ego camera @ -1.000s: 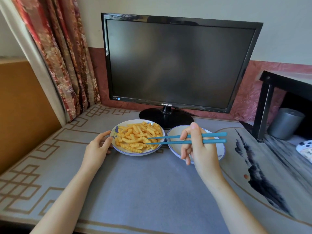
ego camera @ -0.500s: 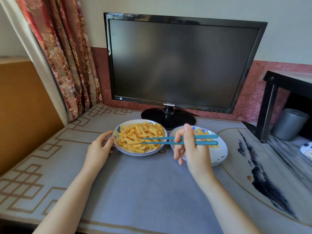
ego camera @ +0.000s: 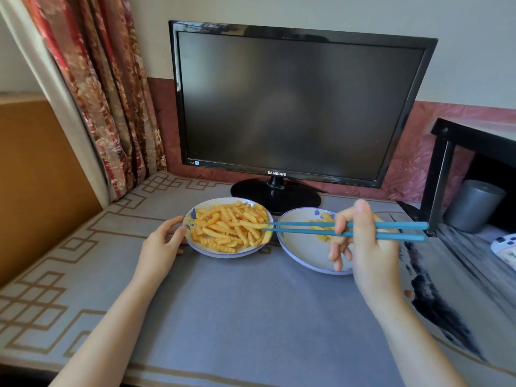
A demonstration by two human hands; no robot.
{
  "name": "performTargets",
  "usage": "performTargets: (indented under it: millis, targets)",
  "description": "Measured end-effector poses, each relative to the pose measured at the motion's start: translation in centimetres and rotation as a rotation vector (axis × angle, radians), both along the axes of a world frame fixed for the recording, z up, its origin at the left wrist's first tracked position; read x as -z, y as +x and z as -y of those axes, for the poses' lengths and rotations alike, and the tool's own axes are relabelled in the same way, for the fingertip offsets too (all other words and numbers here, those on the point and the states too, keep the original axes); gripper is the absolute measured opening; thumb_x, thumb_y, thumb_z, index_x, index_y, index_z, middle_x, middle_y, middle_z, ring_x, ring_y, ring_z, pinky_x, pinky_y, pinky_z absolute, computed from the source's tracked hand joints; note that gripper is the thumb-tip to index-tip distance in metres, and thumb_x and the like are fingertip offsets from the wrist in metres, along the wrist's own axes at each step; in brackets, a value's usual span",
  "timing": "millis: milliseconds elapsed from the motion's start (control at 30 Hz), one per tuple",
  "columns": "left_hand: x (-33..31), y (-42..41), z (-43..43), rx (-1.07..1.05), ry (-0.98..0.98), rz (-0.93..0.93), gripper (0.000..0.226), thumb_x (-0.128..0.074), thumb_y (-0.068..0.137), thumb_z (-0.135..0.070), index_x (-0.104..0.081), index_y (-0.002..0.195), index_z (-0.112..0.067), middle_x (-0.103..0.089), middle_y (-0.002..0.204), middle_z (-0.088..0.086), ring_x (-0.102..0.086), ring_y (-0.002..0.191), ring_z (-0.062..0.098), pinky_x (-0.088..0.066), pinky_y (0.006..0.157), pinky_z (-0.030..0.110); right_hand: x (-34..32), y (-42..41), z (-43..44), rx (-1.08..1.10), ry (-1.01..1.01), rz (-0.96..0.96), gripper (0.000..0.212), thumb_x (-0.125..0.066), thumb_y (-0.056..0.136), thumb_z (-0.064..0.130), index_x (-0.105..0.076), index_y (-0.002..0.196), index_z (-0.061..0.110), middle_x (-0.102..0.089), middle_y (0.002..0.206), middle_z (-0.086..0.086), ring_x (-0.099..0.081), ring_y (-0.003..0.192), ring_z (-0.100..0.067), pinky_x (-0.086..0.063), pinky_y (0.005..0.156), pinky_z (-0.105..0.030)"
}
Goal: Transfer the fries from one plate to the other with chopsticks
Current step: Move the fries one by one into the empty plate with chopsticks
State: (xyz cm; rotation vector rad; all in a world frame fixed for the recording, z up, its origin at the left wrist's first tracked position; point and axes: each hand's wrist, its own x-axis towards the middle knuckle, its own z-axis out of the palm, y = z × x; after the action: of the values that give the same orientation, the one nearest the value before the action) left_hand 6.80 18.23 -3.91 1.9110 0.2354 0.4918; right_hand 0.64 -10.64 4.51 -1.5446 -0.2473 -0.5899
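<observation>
Two plates sit side by side on the counter [ego camera: 237, 303], just in front of the monitor [ego camera: 293, 107] and its round stand. One is the full plate [ego camera: 223, 254], before the stand's left half, heaped with crinkle-cut fries [ego camera: 227, 227]. Beside it, before the stand's right edge, the second plate [ego camera: 304, 247] is mostly bare, with only a few fries lying toward its far side.

A right hand [ego camera: 368, 247] hovers over the second plate, pinching a pair of teal chopsticks [ego camera: 301, 225] between thumb and curled fingers. Both sticks run level and nearly parallel across that plate. Their tips reach the near-right edge of the fries pile; they seem to close on one fry there, but the view is too coarse to be sure.

On the side of the full plate away from the stand, the left hand [ego camera: 162, 247] rests on the counter, its relaxed, slightly spread fingertips touching the rim.

Left of the monitor hangs a flowered curtain [ego camera: 106, 93]. To the monitor's right stands a black shelf [ego camera: 474, 141] with a grey cup [ego camera: 472, 205] beneath it.
</observation>
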Motion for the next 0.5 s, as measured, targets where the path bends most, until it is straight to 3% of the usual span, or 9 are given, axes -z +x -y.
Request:
performTargets:
  millis: [300,500]
  targets:
    - [0.0,0.0,0.0,0.002,-0.011,0.001,0.030,-0.048,0.097,-0.017,-0.058,0.125,-0.016,-0.067,0.092,0.000,-0.060,0.072,0.007,-0.044,0.052,0.002,-0.5,0.1,5.2,0.270,0.046,-0.012,0.044,-0.028,0.104,0.026,-0.045,0.066,0.010,-0.050,0.038,-0.008,-0.040,0.030,-0.019,-0.027,0.038,-0.023]
    - [0.1,0.0,0.0,0.004,-0.009,0.006,0.030,-0.048,0.097,-0.018,-0.058,0.126,-0.016,-0.068,0.098,0.003,-0.060,0.072,0.007,-0.044,0.051,0.002,0.8,1.0,6.6,0.290,0.006,-0.129,0.042,-0.031,0.103,0.025,-0.047,0.067,0.009,-0.051,0.038,-0.007,-0.039,0.028,-0.018,-0.027,0.035,-0.022]
